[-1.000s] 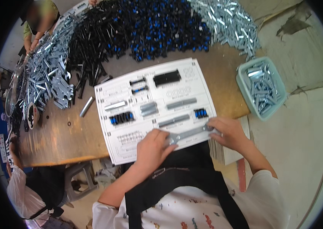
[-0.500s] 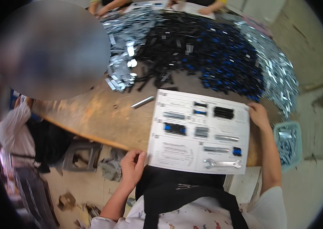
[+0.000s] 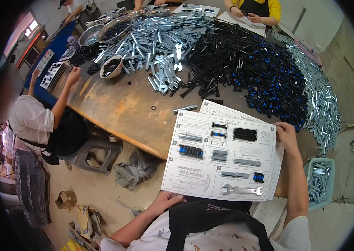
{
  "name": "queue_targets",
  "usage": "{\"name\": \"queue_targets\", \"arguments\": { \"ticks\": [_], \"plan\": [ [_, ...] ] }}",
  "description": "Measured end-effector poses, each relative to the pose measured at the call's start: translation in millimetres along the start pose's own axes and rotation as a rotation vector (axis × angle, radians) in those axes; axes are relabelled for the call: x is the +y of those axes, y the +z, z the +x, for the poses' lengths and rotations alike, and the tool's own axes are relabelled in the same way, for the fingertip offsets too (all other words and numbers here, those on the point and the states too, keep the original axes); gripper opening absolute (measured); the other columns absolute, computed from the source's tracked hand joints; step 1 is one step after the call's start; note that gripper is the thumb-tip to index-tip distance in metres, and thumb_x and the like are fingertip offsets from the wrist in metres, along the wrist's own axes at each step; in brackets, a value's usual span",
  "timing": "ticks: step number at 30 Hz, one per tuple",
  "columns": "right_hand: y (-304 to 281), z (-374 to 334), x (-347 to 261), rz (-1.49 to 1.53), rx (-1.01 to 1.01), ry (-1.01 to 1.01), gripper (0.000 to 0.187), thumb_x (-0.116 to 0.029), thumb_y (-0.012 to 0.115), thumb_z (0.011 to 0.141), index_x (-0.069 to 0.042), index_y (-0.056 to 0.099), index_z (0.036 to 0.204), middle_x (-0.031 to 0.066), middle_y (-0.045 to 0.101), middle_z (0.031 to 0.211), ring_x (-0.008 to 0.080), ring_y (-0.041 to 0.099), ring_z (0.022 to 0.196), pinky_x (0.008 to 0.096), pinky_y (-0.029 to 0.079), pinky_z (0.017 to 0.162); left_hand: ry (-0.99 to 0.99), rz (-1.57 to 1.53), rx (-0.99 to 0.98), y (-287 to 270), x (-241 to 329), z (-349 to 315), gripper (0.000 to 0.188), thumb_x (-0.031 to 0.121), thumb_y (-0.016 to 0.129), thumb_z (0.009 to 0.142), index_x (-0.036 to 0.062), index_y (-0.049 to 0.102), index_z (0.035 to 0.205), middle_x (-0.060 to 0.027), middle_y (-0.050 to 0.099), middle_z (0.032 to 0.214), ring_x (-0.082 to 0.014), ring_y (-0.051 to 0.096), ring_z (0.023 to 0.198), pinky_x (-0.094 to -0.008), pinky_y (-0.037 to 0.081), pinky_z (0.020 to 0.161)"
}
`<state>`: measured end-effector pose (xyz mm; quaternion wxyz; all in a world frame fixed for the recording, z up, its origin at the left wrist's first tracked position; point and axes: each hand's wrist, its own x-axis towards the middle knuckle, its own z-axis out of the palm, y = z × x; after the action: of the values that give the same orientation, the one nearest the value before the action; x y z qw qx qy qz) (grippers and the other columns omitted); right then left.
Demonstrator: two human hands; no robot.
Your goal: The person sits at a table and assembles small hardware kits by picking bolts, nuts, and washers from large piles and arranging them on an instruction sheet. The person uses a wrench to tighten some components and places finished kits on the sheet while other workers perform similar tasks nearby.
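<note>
We judge the step in hand to be the handling of a loaded top sheet point(image 3: 206, 166) laid askew over a lower sheet point(image 3: 223, 112), which shows past its far and right sides. Both lie at the near edge of the surface point(image 3: 118, 109), toward its right end, partly out over our lap. On the top sheet we see black bolts point(image 3: 245, 134), blue-banded bolts point(image 3: 191, 151), short tubes point(image 3: 219, 156) and, near its lower right corner, a wrench point(image 3: 241, 190); some printed outlines show no part. We cannot tell whether the parts are fastened down, so the next move, in our judgement, calls for keeping the top sheet level and minding the edge of the lower one.

Our right hand point(image 3: 287, 136) sits at the sheets' far right corner, forearm rising steeply from below, wrist turned inward. Its fingers are narrow, seemingly closed on the lower sheet; whether they take the top sheet too, we cannot tell. Our left hand point(image 3: 168, 202) is just below the top sheet's near left corner, off the surface's near edge, fingers pointing right. We cannot tell whether those fingers touch or hold anything.
</note>
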<state>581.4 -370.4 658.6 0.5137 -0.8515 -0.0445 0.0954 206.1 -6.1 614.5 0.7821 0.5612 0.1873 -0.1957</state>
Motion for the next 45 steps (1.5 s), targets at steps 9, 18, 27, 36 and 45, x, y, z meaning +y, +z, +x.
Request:
{"name": "queue_targets", "arguments": {
  "ticks": [9, 18, 27, 36, 45],
  "plan": [
    [109.0, -8.4, -66.3, 0.094, -0.205, 0.092, 0.023, -0.001, 0.057, 0.089, 0.005, 0.069, 0.107, 0.0036, 0.066, 0.074, 0.0076, 0.056, 0.056, 0.0230, 0.046, 0.049, 0.216, -0.253, 0.384, -55.1, -8.2, -54.2, 0.031, 0.021, 0.054, 0.101, 0.0008, 0.060, 0.124, -0.0123, 0.070, 0.114, -0.0215, 0.071, 0.098, -0.0286, 0.055, 0.078],
    [210.4, -21.9, -122.7, 0.063, -0.420, 0.170, 0.029, -0.006, 0.058, 0.090, 0.001, 0.068, 0.117, 0.0032, 0.069, 0.088, 0.0087, 0.062, 0.075, 0.0237, 0.052, 0.057, 0.475, -0.379, 0.714, -164.2, 0.1, -67.6, 0.030, 0.030, 0.055, 0.101, 0.0073, 0.057, 0.120, -0.0039, 0.069, 0.099, -0.0112, 0.067, 0.082, -0.0230, 0.055, 0.064],
    [292.5, -16.8, -148.7, 0.006, -0.581, 0.188, 0.027, -0.018, 0.064, 0.093, -0.008, 0.069, 0.118, -0.0009, 0.066, 0.090, 0.0061, 0.062, 0.081, 0.0212, 0.053, 0.061, 0.074, -0.423, 0.383, -262.7, 27.9, -52.4, 0.036, 0.024, 0.053, 0.101, 0.0091, 0.046, 0.133, -0.0065, 0.060, 0.118, -0.0149, 0.059, 0.104, -0.0284, 0.050, 0.082],
    [356.9, 2.6, -156.3, 0.380, -0.597, 0.146, 0.030, -0.006, 0.059, 0.090, -0.001, 0.063, 0.120, 0.0012, 0.064, 0.086, 0.0076, 0.057, 0.064, 0.0238, 0.048, 0.050, -0.691, -2.064, 0.167, -389.1, 27.5, -56.3, 0.049, 0.015, 0.050, 0.102, 0.0106, 0.032, 0.148, -0.0109, 0.050, 0.139, -0.0199, 0.051, 0.123, -0.0347, 0.045, 0.101],
    [284.1, 43.3, -146.6, -0.156, -0.100, -0.461, 0.027, -0.012, 0.060, 0.086, -0.007, 0.069, 0.111, 0.0143, 0.071, 0.103, 0.0313, 0.069, 0.091, 0.0428, 0.053, 0.079, -0.125, -0.874, 0.329, -331.9, 14.1, -34.3, 0.044, 0.017, 0.056, 0.097, 0.0050, 0.041, 0.136, -0.0105, 0.061, 0.121, -0.0193, 0.059, 0.108, -0.0308, 0.048, 0.089]
  ]
}}
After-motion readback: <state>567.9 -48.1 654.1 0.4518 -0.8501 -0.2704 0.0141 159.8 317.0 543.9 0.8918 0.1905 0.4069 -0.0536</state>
